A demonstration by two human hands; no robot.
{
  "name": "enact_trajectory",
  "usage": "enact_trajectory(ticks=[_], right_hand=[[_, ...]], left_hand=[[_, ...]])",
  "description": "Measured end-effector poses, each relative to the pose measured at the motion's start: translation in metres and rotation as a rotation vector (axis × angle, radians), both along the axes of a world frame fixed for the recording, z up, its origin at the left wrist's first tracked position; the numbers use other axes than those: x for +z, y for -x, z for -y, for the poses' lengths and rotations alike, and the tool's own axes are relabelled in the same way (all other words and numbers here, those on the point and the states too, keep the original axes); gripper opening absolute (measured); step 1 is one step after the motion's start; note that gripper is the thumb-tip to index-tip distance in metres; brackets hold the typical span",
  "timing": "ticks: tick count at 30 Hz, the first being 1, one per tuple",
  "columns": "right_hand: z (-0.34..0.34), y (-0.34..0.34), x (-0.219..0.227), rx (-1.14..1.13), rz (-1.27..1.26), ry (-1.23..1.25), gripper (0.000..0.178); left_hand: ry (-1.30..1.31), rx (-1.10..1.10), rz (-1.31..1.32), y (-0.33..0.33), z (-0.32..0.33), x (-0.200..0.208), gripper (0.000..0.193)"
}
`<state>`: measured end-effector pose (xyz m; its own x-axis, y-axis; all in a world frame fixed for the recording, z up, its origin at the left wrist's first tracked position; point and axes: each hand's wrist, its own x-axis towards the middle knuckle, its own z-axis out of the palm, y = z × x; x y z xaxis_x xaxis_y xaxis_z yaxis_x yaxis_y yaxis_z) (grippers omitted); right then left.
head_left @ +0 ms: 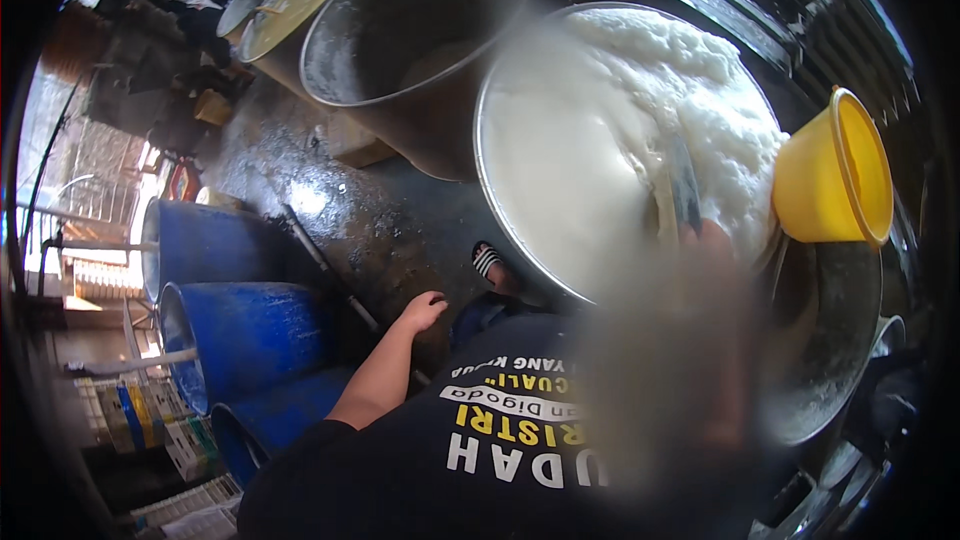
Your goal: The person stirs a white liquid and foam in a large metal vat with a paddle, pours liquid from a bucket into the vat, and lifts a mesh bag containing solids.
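A wide metal vat (484, 155) holds milky white liquid (560, 150), with thick white foam (700, 70) heaped along its far and right sides. Over the vat, my right hand (712, 240) is closed around a flat, grey-bladed paddle (684, 185) whose blade lies against the foam's edge. A smear on the view blurs most of that hand and forearm. My left hand (425, 311) hangs beside my body above the floor, its fingers curled in and nothing visible in them.
A yellow bucket (815, 180) leans at the vat's right rim, above another metal vat (860, 340). Behind on the left stand a large metal vat (400, 125) and a tub of yellowish liquid (300, 5). Blue barrels (250, 330) line the left; a pole (330, 270) slants beside them over wet floor.
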<state>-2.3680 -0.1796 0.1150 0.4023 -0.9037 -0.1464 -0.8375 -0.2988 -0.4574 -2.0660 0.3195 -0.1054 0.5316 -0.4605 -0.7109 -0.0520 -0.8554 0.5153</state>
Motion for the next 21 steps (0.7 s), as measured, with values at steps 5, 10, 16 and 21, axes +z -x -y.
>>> enact_trajectory(ticks=[5, 10, 16, 21], right_hand=[[-0.048, -0.064, 0.037, 0.299, 0.029, -0.061, 0.029], [-0.085, -0.164, 0.014, 0.743, -0.064, -0.063, 0.02], [-0.053, -0.257, -0.068, 0.666, -0.31, -0.091, 0.024], [-0.025, -0.265, -0.088, 0.561, -0.205, -0.08, 0.027]], left_hand=[[-0.011, 0.064, -0.075, -0.014, -0.033, -0.023, 0.045], [-0.044, 0.11, -0.123, -0.017, -0.092, -0.079, 0.043], [-0.09, 0.332, -0.221, -0.014, -0.063, -0.017, 0.044], [-0.14, 0.433, -0.236, -0.013, -0.07, 0.017, 0.045]])
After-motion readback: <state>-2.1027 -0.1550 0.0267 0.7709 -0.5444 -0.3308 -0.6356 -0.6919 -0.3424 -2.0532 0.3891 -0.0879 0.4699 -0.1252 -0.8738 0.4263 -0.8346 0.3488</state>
